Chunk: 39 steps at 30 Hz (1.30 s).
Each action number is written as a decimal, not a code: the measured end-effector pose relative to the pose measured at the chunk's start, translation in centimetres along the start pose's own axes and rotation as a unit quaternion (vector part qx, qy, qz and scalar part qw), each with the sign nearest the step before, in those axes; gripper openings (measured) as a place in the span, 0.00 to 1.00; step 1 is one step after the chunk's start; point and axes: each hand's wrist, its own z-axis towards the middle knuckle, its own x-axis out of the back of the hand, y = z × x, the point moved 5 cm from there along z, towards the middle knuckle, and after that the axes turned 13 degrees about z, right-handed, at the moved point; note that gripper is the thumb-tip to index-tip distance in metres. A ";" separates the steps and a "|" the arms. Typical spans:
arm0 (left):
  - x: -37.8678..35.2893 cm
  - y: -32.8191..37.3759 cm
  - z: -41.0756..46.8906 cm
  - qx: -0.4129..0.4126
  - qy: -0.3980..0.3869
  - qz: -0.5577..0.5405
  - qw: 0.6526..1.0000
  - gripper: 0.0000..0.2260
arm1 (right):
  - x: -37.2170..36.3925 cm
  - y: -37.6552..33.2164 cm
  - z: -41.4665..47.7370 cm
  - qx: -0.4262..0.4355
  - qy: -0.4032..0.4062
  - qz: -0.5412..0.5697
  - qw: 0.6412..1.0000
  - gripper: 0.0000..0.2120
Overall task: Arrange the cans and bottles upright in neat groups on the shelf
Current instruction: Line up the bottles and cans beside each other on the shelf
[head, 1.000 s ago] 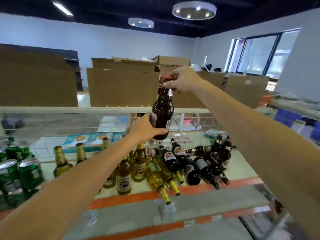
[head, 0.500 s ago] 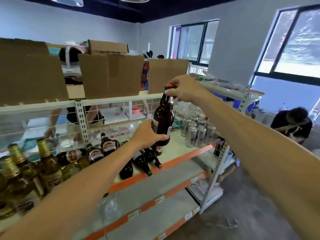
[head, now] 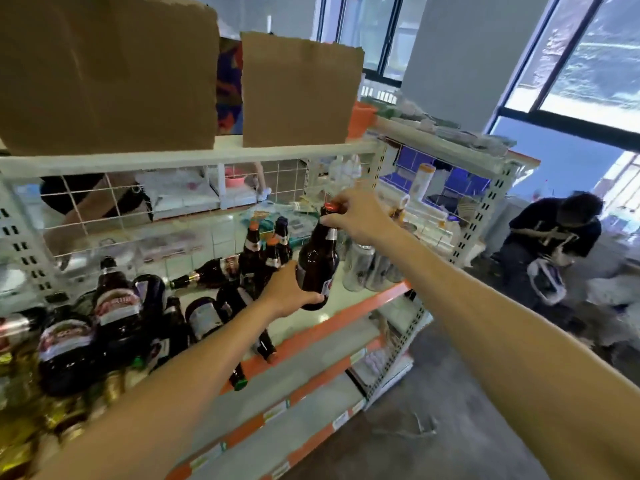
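Observation:
I hold a dark brown bottle [head: 318,261] with a red cap, slightly tilted, just above the white shelf [head: 349,299] with its orange front edge. My left hand [head: 287,296] grips its base and my right hand [head: 356,216] grips its neck and cap. Just behind it stand three upright brown bottles [head: 266,251]. Several dark bottles [head: 207,275] lie on their sides to the left, some poking over the edge. Silver cans [head: 367,268] stand upright to the right of the held bottle. Gold-topped bottles [head: 20,393] blur at the far left.
Cardboard sheets [head: 298,91] lean on the top shelf. A wire grid [head: 173,192] backs the shelf, and a perforated upright [head: 481,216] marks its right end. Lower shelves [head: 294,372] jut out below. A person [head: 550,244] crouches on the floor at the right.
My view has swung right and closer to the shelf. The bottle, still in both hands, has come lower and nearer the shelf, next to the upright brown bottles.

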 end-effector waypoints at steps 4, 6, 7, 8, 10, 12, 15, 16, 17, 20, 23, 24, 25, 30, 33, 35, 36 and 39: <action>-2.0 -1.5 3.3 0.029 0.014 -0.017 0.999 0.28 | -2.4 3.3 3.2 0.000 -0.015 -0.015 1.000 0.16; -2.8 -2.0 4.6 0.044 0.028 -0.028 0.998 0.26 | -3.8 4.7 4.5 -0.014 -0.032 -0.027 0.999 0.15; -3.3 -2.3 5.2 0.063 0.034 -0.035 0.997 0.28 | -4.5 5.4 5.1 -0.017 -0.041 -0.037 0.998 0.14; -3.8 -2.7 5.7 0.086 0.043 -0.040 0.995 0.31 | -5.2 6.0 5.6 -0.018 -0.047 -0.046 0.998 0.14; -4.8 -3.7 6.6 0.132 0.070 -0.035 0.988 0.33 | -6.6 7.4 6.4 -0.025 -0.053 -0.053 0.997 0.15; -6.0 -4.1 7.2 0.154 0.102 -0.042 0.982 0.30 | -7.7 8.8 7.1 -0.041 -0.056 -0.054 0.996 0.15; -7.3 -4.4 7.7 0.170 0.135 -0.065 0.974 0.28 | -9.3 10.7 7.9 -0.045 -0.061 -0.060 0.995 0.17; -7.6 -4.4 7.7 0.171 0.146 -0.069 0.972 0.28 | -9.7 11.1 8.1 -0.044 -0.058 -0.058 0.996 0.18; -7.9 -4.5 7.7 0.173 0.154 -0.075 0.970 0.26 | -10.0 11.6 8.2 -0.045 -0.056 -0.051 0.996 0.19; -8.0 -3.8 7.2 0.156 0.192 -0.092 0.965 0.18 | -10.8 12.7 8.6 -0.042 -0.058 -0.034 0.997 0.20; -8.0 -3.5 6.7 0.145 0.207 -0.083 0.964 0.16 | -10.9 13.1 9.0 -0.039 -0.071 -0.029 0.996 0.20; -8.0 -3.5 6.4 0.147 0.204 -0.078 0.965 0.17 | -10.8 13.2 9.2 -0.043 -0.080 -0.028 0.995 0.21; -8.0 -3.5 6.0 0.152 0.195 -0.073 0.966 0.18 | -10.6 13.2 9.2 -0.046 -0.091 -0.025 0.994 0.22; -6.3 -3.8 3.5 0.203 0.155 -0.010 0.967 0.13 | -9.9 13.5 9.0 -0.048 -0.129 0.007 0.990 0.15; -4.0 -4.3 1.2 0.200 0.142 0.045 0.968 0.09 | -9.8 13.4 8.4 -0.052 -0.150 0.002 0.987 0.14; -2.1 -4.6 -0.6 0.211 0.146 0.077 0.963 0.07 | -9.7 13.4 7.7 -0.069 -0.156 -0.018 0.985 0.17; -1.2 -4.8 -1.4 0.218 0.155 0.095 0.959 0.07 | -9.8 13.4 7.3 -0.074 -0.158 -0.026 0.984 0.17; 1.0 -5.8 -3.9 0.239 0.168 0.147 0.945 0.08 | -11.1 13.0 5.6 -0.075 -0.188 -0.007 0.979 0.17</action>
